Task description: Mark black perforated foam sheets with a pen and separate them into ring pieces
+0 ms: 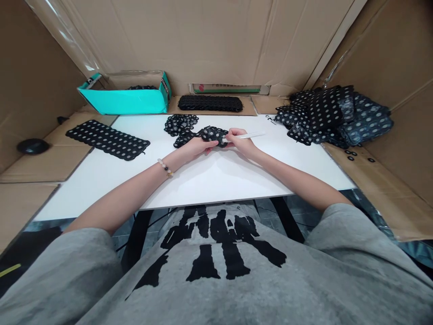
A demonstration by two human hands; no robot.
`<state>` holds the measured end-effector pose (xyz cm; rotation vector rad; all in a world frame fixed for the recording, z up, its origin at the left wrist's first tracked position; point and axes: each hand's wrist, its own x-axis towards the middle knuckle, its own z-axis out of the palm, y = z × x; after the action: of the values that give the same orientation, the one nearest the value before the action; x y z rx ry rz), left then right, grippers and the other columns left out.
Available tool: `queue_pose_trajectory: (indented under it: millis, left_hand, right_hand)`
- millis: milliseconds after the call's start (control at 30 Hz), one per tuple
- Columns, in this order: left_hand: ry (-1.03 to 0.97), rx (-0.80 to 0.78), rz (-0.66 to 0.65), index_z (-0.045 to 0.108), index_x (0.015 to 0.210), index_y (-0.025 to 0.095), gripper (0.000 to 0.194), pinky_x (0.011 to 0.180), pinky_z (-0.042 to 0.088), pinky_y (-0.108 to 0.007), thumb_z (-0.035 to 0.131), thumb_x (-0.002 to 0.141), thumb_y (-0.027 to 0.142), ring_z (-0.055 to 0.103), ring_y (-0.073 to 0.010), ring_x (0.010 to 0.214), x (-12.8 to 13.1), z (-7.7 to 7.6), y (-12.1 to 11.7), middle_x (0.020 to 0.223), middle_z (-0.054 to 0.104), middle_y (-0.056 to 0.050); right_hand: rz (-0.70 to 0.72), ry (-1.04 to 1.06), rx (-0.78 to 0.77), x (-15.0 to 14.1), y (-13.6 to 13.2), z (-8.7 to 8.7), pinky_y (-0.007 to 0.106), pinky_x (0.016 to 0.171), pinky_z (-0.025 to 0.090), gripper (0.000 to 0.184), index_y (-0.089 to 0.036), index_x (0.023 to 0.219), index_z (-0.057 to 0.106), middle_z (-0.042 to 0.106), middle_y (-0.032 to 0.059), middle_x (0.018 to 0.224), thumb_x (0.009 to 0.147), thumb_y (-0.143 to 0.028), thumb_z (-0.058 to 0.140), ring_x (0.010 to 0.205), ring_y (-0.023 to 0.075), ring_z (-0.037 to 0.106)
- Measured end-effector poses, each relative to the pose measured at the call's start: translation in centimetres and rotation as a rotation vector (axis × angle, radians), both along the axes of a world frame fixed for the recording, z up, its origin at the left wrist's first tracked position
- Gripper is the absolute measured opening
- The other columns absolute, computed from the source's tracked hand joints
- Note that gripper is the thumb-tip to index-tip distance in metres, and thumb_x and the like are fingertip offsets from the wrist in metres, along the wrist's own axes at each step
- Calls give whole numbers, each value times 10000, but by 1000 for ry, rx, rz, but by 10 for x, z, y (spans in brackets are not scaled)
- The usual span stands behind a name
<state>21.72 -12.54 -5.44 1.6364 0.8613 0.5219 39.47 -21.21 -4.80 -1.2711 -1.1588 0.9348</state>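
Two hands at work: left (200, 148) closed on near side of black ring sheet (214, 134), thumb on top; right (239, 141) pinching one white pen-like tool (252, 135), tip at sheet. Sheet just above white board (216, 176), mid-board. One ring clump (181, 123) beyond. Two flat black panels: one left (108, 139), one at back (210, 103). One teal box (125, 100), contents mostly hidden. Right-hand heap (333, 115) overlapped, uncountable. Cardboard walls (203, 40) around.
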Motion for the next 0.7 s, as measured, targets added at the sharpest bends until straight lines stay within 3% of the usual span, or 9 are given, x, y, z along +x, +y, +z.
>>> queue_pose_trajectory:
  millis: [167, 333, 533, 700]
  left_hand:
    - [-1, -1, 35, 566, 498, 185, 368, 527, 263, -310, 782, 789, 249, 394, -131, 504, 1, 7, -8, 530, 538, -40]
    - [7, -24, 74, 528, 479, 190, 420, 546, 282, -317, 803, 790, 252, 370, -132, 510, -1, 17, -17, 483, 486, -22]
    - [-56, -52, 69, 538, 502, 180, 368, 562, 332, -289, 768, 788, 188, 424, -127, 536, 1, 9, -12, 523, 522, -25]
    - [-52, -33, 71, 540, 502, 179, 382, 558, 322, -298, 778, 800, 202, 428, -130, 534, 3, 11, -13, 519, 529, -33]
  right_hand:
    - [25, -14, 19, 2, 1, -2, 310, 716, 571, 277, -221, 593, 451, 514, -35, 633, 765, -311, 649, 655, 134, 566]
    - [46, -175, 7, 3, -2, -6, 287, 658, 512, 272, -228, 665, 465, 596, -23, 649, 823, -369, 635, 686, 175, 666]
    - [-4, -362, 72, -2, -9, -5, 293, 642, 469, 265, -236, 695, 464, 636, -10, 668, 877, -390, 580, 721, 210, 699]
    - [-21, -276, 84, -2, -7, -4, 289, 624, 463, 294, -238, 675, 449, 619, -9, 671, 853, -419, 597, 721, 213, 695]
